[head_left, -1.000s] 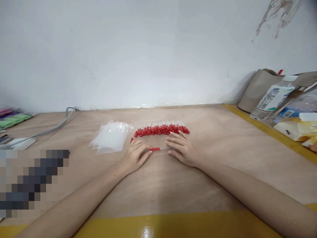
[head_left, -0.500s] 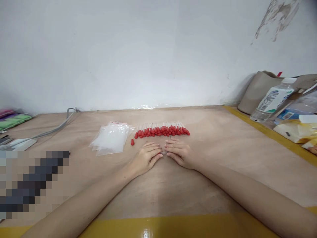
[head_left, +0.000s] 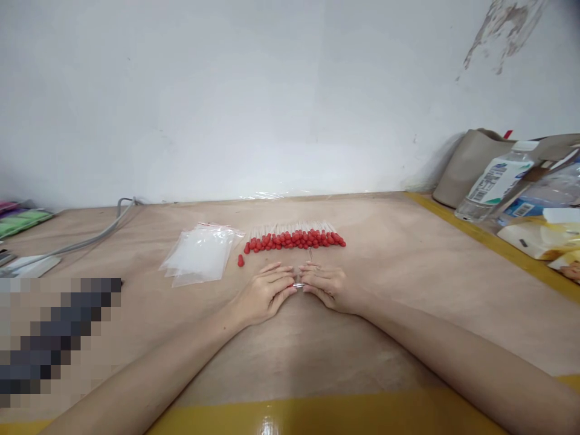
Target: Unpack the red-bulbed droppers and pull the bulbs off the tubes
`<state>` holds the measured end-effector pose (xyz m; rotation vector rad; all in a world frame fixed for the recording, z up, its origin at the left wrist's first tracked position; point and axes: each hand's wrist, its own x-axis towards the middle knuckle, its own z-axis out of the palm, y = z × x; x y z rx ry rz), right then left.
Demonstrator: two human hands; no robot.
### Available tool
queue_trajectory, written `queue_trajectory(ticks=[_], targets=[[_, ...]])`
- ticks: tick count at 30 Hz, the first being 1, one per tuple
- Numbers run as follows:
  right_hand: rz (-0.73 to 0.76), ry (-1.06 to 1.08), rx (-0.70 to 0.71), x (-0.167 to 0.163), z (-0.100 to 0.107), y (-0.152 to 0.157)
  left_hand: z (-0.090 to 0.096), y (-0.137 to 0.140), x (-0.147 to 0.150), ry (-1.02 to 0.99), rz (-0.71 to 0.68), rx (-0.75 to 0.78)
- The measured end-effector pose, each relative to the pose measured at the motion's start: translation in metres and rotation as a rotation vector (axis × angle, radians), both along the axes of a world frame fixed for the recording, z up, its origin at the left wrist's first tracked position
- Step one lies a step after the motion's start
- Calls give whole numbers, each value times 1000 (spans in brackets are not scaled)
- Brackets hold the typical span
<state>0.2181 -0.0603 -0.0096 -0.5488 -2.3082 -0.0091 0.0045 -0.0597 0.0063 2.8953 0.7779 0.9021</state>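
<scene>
Between my two hands lies a glass dropper point(head_left: 298, 285) with a short stretch of clear tube showing. My left hand point(head_left: 268, 293) pinches its left end, where a bit of red rubber peeks out at the fingertips. The tube's other end is gripped by the closed thumb and fingers of my right hand point(head_left: 327, 288). Just beyond is a row of droppers point(head_left: 294, 240), red bulbs toward me and clear tubes toward the wall. One loose red rubber bulb point(head_left: 240, 260) rests left of the row. A thin clear tube point(head_left: 310, 255) lies by my right fingertips.
Clear zip bags point(head_left: 202, 254) are fanned out left of the droppers. A grey cable point(head_left: 97, 232) runs along the left side. On the right stand a water bottle point(head_left: 496, 184), a beige bag point(head_left: 464, 169) and packets point(head_left: 530, 232). Yellow tape point(head_left: 299, 414) borders the table.
Both hands have come slightly nearer to me, and more of the glass tube shows between them. The view has shifted a little.
</scene>
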Motion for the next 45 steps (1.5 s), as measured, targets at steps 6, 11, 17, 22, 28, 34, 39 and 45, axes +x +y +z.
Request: queue_trajectory(ticks=[6,11,17,22,28,34,39,45], targets=[[-33,-35,113,3,3,-4,1,-2,-3,7,-18,-38],[-24,-7,216,3,5,-6,1,-2,-4,-9,-39,-21],[0,6,207,12,6,-9,0,-5,-11,-39,-46,16],[-262,78,165,31,12,-4,10,4,-45,-175,267,87],[-495,55,10,32,9,6,29,28,-77,-187,769,-82],[-519,84,-72,27,9,6,22,34,-81,-232,857,-126],[-493,77,-78,19,7,9,12,36,-80,-198,807,-238],[-446,67,-137,13,8,8,15,33,-79,-169,749,-296]])
